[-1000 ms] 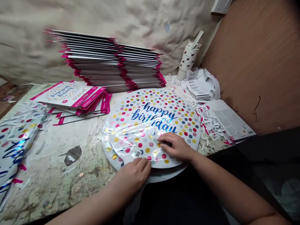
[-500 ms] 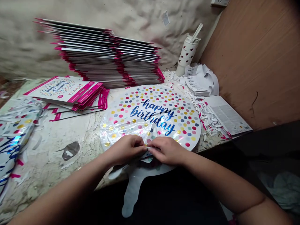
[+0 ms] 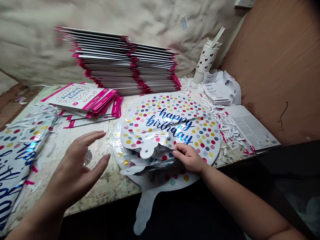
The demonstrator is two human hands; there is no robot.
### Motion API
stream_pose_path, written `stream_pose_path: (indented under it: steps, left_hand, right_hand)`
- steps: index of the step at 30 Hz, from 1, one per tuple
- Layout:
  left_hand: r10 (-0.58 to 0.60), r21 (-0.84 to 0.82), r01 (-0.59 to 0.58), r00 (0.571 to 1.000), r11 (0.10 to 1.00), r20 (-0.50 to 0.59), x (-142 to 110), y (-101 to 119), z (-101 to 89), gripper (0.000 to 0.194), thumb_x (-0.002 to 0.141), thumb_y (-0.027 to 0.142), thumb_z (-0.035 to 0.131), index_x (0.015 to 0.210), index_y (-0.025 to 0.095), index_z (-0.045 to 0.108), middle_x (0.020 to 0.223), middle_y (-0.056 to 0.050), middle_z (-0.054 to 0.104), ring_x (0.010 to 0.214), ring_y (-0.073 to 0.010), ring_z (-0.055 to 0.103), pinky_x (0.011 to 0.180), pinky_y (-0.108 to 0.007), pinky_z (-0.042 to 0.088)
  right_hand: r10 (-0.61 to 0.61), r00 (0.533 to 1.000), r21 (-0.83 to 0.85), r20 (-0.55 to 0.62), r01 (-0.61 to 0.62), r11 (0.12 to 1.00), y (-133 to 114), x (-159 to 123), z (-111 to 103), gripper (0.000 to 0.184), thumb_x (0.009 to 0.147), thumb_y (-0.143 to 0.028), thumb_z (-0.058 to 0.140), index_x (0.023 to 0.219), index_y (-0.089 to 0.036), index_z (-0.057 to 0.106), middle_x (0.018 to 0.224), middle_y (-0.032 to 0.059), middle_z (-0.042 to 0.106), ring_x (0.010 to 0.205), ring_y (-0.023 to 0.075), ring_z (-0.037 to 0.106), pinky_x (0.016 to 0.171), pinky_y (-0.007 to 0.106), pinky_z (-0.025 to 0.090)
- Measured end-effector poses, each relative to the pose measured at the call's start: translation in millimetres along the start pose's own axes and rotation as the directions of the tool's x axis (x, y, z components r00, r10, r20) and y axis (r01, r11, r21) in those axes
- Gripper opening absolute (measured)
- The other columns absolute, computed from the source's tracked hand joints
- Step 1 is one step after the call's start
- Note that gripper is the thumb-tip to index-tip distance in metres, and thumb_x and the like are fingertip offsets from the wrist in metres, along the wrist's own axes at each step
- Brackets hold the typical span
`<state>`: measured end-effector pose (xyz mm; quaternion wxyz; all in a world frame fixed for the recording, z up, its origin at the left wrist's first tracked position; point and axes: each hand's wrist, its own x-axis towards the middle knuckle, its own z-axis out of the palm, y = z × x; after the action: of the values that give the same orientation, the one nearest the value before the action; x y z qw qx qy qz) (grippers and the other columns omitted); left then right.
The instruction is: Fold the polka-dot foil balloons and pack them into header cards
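Left hand (image 3: 75, 163): wide open, fingers spread and slightly curved, holding nothing; it hangs above the table, just left of the balloons and touching neither.

Right hand (image 3: 188, 157): closed in a pinch, thumb and fingers gripping the folded foil of the upper balloon near its lower edge.

Upper balloon (image 3: 170, 123): round, white foil with coloured dots and blue "happy birthday" lettering; it lies face up on the lower balloon, creased, with its lower part bent back and its white tab (image 3: 147, 151) turned up on top.

Lower balloon (image 3: 175, 179): dotted foil lying under the upper one, its rim showing below the fold; its long tail (image 3: 143, 206) hangs over the table edge.

Table (image 3: 120, 190): worn, stained, pale top carrying everything here.

Left of the hands: a crumpled foil balloon (image 3: 17, 160) with blue lettering lies at the table's left edge; a loose pile of pink-edged cards (image 3: 85, 103) sits further up.

Behind the balloons: a tall stack of pink-edged cards (image 3: 125, 63) leans against a creased cloth wall (image 3: 30, 40).

Right corner: a heart-patterned tumbler (image 3: 206, 60) with a straw stands beside price labels (image 3: 212, 88); paper scraps (image 3: 226, 130) spill around a printed sheet (image 3: 252, 128), in front of a brown board (image 3: 275, 73).
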<state>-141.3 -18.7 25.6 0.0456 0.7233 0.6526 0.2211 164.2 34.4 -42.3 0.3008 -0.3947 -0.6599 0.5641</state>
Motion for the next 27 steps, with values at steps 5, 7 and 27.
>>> stream_pose_path:
  steps: [5,7,27]
  left_hand:
    - [0.279,-0.238,-0.211,0.91,0.948,0.307,21,13,37.7,0.06,0.075,0.034,0.059,0.132,0.028,0.043,0.133,-0.007,0.051,0.119,-0.0265,0.049,0.095,-0.037,0.043]
    - [0.354,-0.268,-0.271,0.869,0.925,0.345,23,15,59.6,0.043,0.077,0.028,0.054,0.12,0.029,0.057,0.128,-0.006,0.056,0.119,-0.0261,0.05,0.097,-0.039,0.042]
    - [0.006,-0.541,0.165,0.954,0.825,0.301,12,51,81.4,0.029,0.078,0.03,0.052,0.098,0.02,0.069,0.1,-0.005,0.07,0.091,-0.0221,0.064,0.083,-0.032,0.05]
  right_hand:
    - [-0.116,0.993,-0.331,-0.009,0.106,0.938,-10,-7,12,0.013,0.081,-0.023,0.045,0.07,-0.018,0.05,0.068,-0.0001,0.052,0.067,0.0125,0.05,0.065,0.024,0.042]
    - [-0.18,0.983,-0.547,0.029,0.166,0.82,-13,-14,22,0.007,0.076,-0.02,0.05,0.079,-0.017,0.055,0.082,0.0047,0.059,0.079,0.0175,0.054,0.074,0.029,0.044]
    - [0.303,0.953,0.51,-0.006,-0.258,0.82,-2,-5,2,0.035,0.048,-0.025,0.083,0.054,-0.015,0.05,0.051,-0.0065,0.053,0.048,0.007,0.051,0.051,0.02,0.041]
